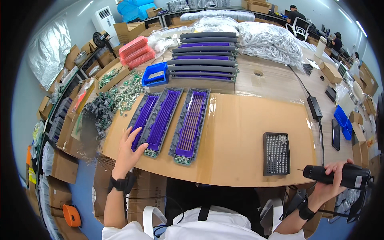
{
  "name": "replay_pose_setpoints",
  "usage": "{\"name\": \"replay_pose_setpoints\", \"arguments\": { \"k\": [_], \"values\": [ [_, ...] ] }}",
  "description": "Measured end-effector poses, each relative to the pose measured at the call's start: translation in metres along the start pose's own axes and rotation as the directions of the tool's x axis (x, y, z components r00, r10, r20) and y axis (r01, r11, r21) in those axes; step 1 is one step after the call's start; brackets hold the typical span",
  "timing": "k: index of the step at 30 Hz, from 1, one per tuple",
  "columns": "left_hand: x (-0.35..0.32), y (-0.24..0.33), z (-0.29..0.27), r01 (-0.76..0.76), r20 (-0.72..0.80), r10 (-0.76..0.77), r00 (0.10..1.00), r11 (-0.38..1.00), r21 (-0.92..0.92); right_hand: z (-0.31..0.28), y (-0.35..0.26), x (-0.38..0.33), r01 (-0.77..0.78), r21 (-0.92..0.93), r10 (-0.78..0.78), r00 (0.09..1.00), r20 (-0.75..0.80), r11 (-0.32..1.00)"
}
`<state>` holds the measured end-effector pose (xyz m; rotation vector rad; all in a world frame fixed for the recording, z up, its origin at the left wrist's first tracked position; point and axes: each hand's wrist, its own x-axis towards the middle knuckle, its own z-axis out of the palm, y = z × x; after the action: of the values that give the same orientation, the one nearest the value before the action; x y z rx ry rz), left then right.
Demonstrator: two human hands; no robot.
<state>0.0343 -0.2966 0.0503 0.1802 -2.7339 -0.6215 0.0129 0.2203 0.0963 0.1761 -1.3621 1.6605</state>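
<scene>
Purple-lined housings [161,116] lie by the spread left grip [129,155]; right grip [330,185] grasps a black screwdriver [355,177].

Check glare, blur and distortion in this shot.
All head view: fisheye bends straight edges, black surrounds the rim; glare on the silver sheet; murky blur below the black parts pile; purple-and-grey panels look fairly crisp.

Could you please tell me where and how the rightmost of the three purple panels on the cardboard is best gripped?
I'd grip the panel mid-length by its gray long edges, coming from above right: it lies flat with another panel close on its left. Thin slats fill its middle and a circuit board shows at its near end, so perhaps avoid both.
</scene>
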Motion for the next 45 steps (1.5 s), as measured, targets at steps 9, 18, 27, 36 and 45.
{"name": "replay_pose_setpoints", "arguments": {
  "k": [9, 18, 27, 36, 45],
  "values": [
    [-0.002, 0.004, 0.043, 0.034, 0.011, -0.036, 0.999, 0.99, 0.136, 0.011, 0.003, -0.015, 0.008, -0.068, -0.008, 1.0, -0.003, 0.998],
    [-0.012, 0.045, 0.068, -0.022, -0.035, 0.026, 0.999, 0.994, 0.108, 0.019, 0.009, -0.026, -0.021, -0.057, 0.025, 0.998, 0.06, 0.998],
    [-0.023, 0.106, 0.099, -0.086, -0.026, 0.09, 0.996, 0.99, 0.114, 0.035, 0.009, -0.028, -0.03, 0.0, 0.029, 0.995, 0.091, 1.0],
    [-0.025, 0.152, 0.126, -0.087, -0.028, 0.091, 0.995, 0.988, 0.125, 0.043, 0.009, -0.027, -0.108, 0.026, 0.105, 0.989, 0.103, 0.994],
    [-0.033, 0.171, 0.118, -0.287, -0.113, 0.296, 0.948, 0.953, 0.094, 0.049, 0.013, -0.022, -0.185, 0.129, 0.158, 0.968, 0.193, 0.974]
  ]
}}
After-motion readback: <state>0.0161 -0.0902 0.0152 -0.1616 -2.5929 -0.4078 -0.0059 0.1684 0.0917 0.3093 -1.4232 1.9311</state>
